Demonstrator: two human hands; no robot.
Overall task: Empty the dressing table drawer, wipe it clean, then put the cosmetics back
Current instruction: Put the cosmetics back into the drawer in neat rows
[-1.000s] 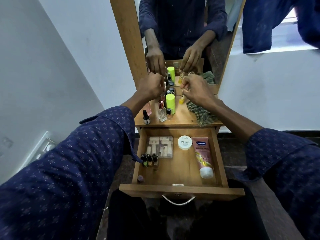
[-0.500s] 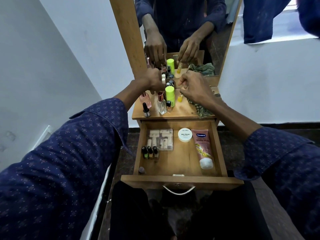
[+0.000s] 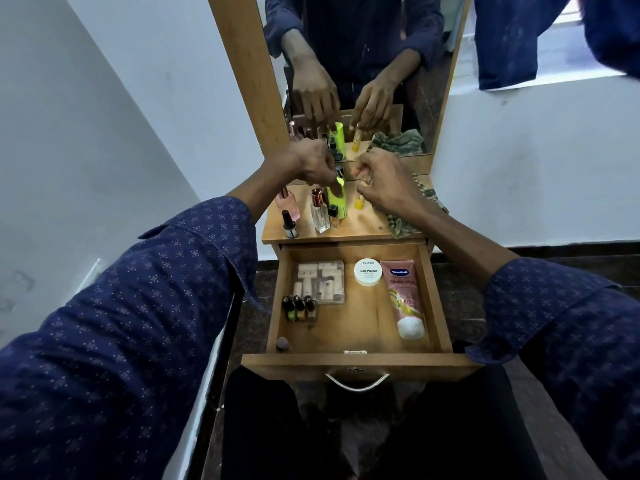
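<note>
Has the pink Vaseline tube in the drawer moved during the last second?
No. The Vaseline tube lies against the drawer's right wall, beside the white jar, as before.

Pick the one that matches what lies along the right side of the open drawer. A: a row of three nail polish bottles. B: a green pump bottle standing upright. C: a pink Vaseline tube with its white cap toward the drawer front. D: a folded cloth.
C: the pink Vaseline tube lies flat along the right wall of the drawer, its white cap pointing toward the drawer front, beside the round white nail polish remover tub.
</note>
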